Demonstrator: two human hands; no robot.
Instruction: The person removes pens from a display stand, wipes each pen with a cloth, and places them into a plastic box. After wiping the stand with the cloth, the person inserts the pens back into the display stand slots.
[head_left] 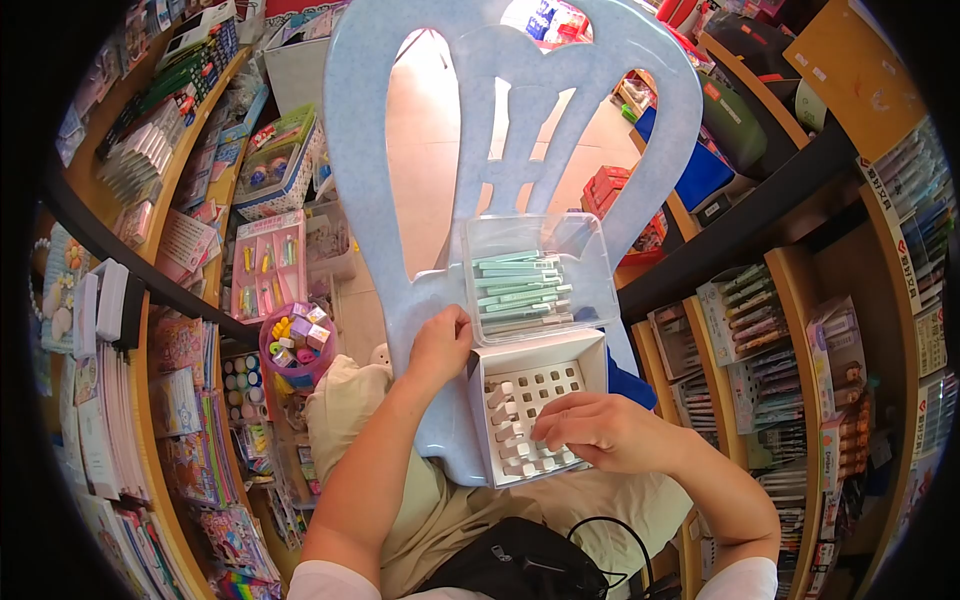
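Observation:
A white box [594, 352] with a grid of square holes sits on the blue plastic chair [425, 400]. Several white pieces [512, 448] stand in its left and lower holes. My right hand [600, 430] is over the lower right of the box, fingers pressed together; what they hold, if anything, is hidden. Behind the box, a clear plastic tray [590, 260] holds several green and grey pens [515, 285]. My left hand [442, 342] rests at the left edge of box and tray, its fingers curled; whether it holds anything is hidden.
Shelves of stationery [780, 370] rise on the right, and shelves of packets and notebooks [190, 430] on the left. A pink round basket of small items [298, 345] stands left of the chair. A black bag [510, 560] lies on my lap.

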